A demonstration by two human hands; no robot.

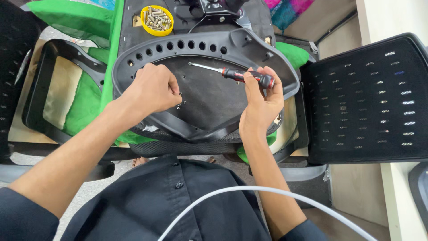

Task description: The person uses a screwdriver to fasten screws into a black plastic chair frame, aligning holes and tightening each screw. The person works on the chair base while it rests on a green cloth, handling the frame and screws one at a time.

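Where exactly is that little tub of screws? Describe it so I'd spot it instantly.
Start at the black chair seat frame in the middle, then look just beyond its row of holes. The round yellow tub of screws sits there on the dark panel, the only yellow thing among black and green parts.

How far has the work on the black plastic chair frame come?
Done: the black plastic chair frame lies on the seat base. In hand: left hand pinches small screws; right hand holds the red-and-black screwdriver. Left: screws remain in the yellow round tub.
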